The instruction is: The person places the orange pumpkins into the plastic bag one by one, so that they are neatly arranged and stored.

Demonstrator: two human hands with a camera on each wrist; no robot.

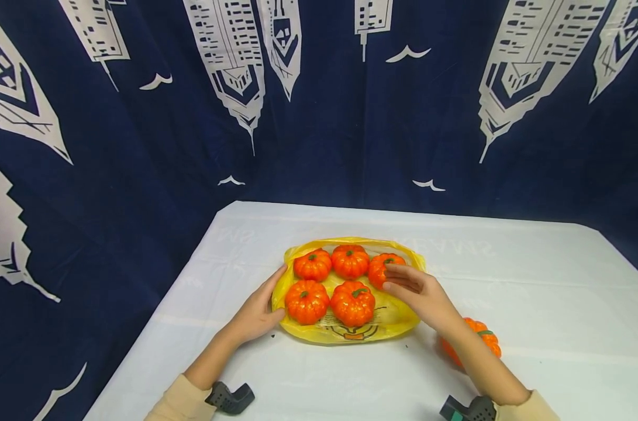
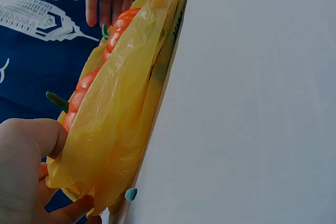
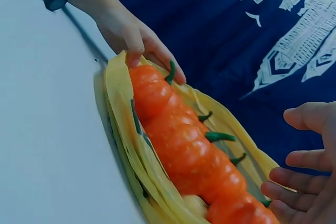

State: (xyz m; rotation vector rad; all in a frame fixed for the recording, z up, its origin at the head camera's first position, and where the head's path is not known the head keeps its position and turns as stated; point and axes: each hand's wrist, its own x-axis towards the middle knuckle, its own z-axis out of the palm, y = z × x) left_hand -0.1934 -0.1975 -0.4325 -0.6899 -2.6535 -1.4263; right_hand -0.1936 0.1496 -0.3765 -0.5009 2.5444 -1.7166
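Note:
A yellow plastic bag (image 1: pixel 392 318) lies spread on the table with its mouth up, several orange toy pumpkins (image 1: pixel 352 304) with green stems sitting inside. My left hand (image 1: pixel 258 310) holds the bag's left end; in the left wrist view its thumb (image 2: pixel 50 135) bends at the rim while fingers reach round the lower side. Over the bag's right part is my right hand (image 1: pixel 421 292), fingers loosely extended and nothing in them. It partly hides the rightmost pumpkin (image 1: pixel 379 270) in the bag. Another pumpkin (image 1: pixel 479 333) lies outside on the table, partly covered by my right forearm.
The table has a white cover (image 1: pixel 550 292). Behind it hangs a dark blue curtain (image 1: pixel 340 146) printed with white buildings. Dark devices are strapped to my left wrist (image 1: pixel 229 399) and right wrist (image 1: pixel 471 409).

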